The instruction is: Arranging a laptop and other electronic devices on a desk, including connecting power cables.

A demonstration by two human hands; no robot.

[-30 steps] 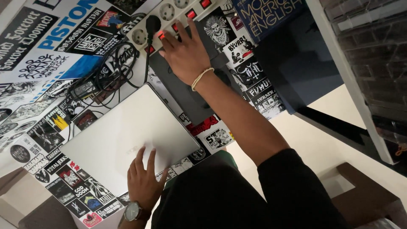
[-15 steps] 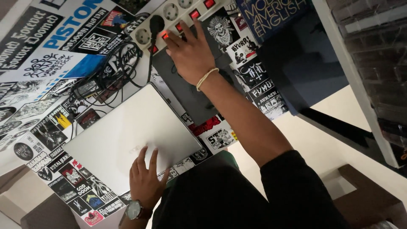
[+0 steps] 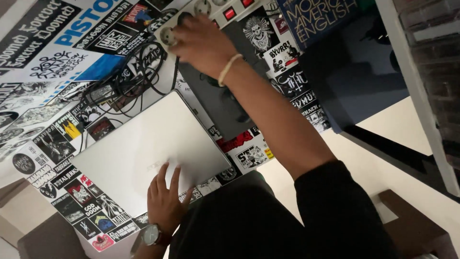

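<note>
My right hand (image 3: 201, 41), a pale cord bracelet on its wrist, reaches over a white power strip (image 3: 225, 9) with red switches at the far side of the desk. Its fingers curl over the black plug, which is mostly hidden beneath them. The plug's black cable (image 3: 176, 67) runs down from under the hand. My left hand (image 3: 165, 201), with a wristwatch (image 3: 150, 235), lies flat with its fingers apart on the near corner of a closed silver laptop (image 3: 139, 144).
The desk top (image 3: 48, 57) is covered in stickers. A tangle of black cables (image 3: 129, 72) lies left of the laptop's far corner. A dark mat (image 3: 215, 103) lies under my right forearm, and a blue book (image 3: 321, 19) sits at the far right.
My right hand moved left along the power strip, from the red switches onto the black plug, and closed over it. My left hand stayed on the laptop.
</note>
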